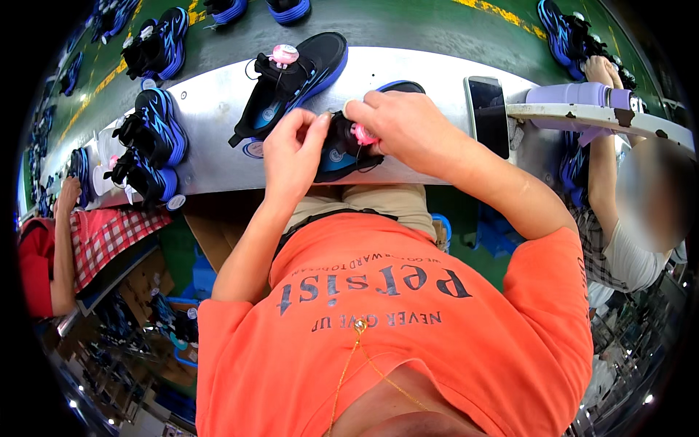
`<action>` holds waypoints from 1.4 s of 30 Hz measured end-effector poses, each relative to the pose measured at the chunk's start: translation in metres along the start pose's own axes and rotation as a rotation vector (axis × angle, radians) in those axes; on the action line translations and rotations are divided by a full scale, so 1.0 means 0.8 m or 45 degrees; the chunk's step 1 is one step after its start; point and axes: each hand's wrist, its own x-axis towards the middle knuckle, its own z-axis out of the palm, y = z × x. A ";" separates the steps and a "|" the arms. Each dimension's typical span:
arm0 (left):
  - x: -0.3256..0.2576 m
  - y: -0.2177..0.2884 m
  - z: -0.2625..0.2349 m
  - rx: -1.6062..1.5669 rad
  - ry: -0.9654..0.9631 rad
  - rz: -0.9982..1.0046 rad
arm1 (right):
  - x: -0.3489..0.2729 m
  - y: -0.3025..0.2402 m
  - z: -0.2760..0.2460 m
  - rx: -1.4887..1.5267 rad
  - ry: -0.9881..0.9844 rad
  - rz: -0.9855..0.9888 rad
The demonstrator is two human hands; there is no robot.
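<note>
A black sneaker with blue details (pixel 335 162) lies at the near edge of the metal bench, just in front of me. My left hand (pixel 295 149) is closed in a pinch at its left side, thumb against forefinger. From the right, my right hand (pixel 408 125) reaches over the shoe with thumb and fingers pinched near the laces. Whatever either pinch holds is too small or hidden to name. Below my right fingers hangs a pink tag (pixel 363 135). The mate shoe (pixel 326 62), black with a blue-purple sole, sits farther left with a pink round tag (pixel 284 54).
A phone (pixel 488 113) rests on the bench (pixel 211 95) to the right, beside a lilac bottle (pixel 568 95) and a chipped white rail (pixel 604 118). More sneakers (pixel 149 138) stand at left. Beyond runs a green surface with shoes. Co-workers' hands (pixel 601 71) work at both sides.
</note>
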 end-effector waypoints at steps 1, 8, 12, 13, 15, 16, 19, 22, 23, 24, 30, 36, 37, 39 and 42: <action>-0.009 0.008 -0.007 -0.061 -0.054 -0.090 | -0.003 0.004 0.004 0.067 0.023 0.032; -0.007 0.007 -0.013 -0.157 -0.630 -0.181 | -0.019 0.016 -0.012 0.538 0.050 0.080; -0.012 0.016 -0.005 0.177 -0.571 -0.117 | -0.030 0.001 0.021 0.230 0.371 0.192; -0.012 0.021 -0.006 0.195 -0.578 -0.123 | -0.027 0.002 0.013 0.311 0.258 0.273; -0.013 0.023 -0.007 0.182 -0.584 -0.150 | -0.023 0.003 -0.013 0.471 0.028 0.428; -0.013 0.022 -0.008 0.151 -0.582 -0.171 | -0.027 0.004 -0.016 0.526 0.163 0.223; -0.014 0.024 -0.005 0.125 -0.567 -0.197 | -0.031 0.001 0.018 0.569 0.350 0.236; -0.015 0.023 -0.002 0.096 -0.574 -0.205 | -0.033 -0.003 0.024 0.503 0.364 0.406; -0.015 0.022 -0.002 0.081 -0.582 -0.208 | -0.033 -0.001 0.024 0.535 0.352 0.425; -0.015 0.020 -0.002 0.041 -0.577 -0.208 | -0.032 0.000 0.024 0.574 0.357 0.378; -0.018 0.034 -0.007 0.102 -0.661 -0.166 | -0.020 -0.001 0.006 0.586 0.153 0.460; 0.017 0.042 -0.089 0.037 -0.039 0.337 | 0.044 0.051 -0.039 0.518 0.277 0.243; 0.034 0.048 -0.096 0.375 0.143 0.350 | 0.061 0.084 -0.017 0.565 0.447 0.067; 0.074 -0.021 -0.103 0.532 0.172 0.476 | 0.103 0.076 0.005 0.613 0.443 -0.007; 0.067 -0.027 -0.094 0.557 -0.056 0.180 | 0.111 0.041 0.027 0.804 0.100 -0.183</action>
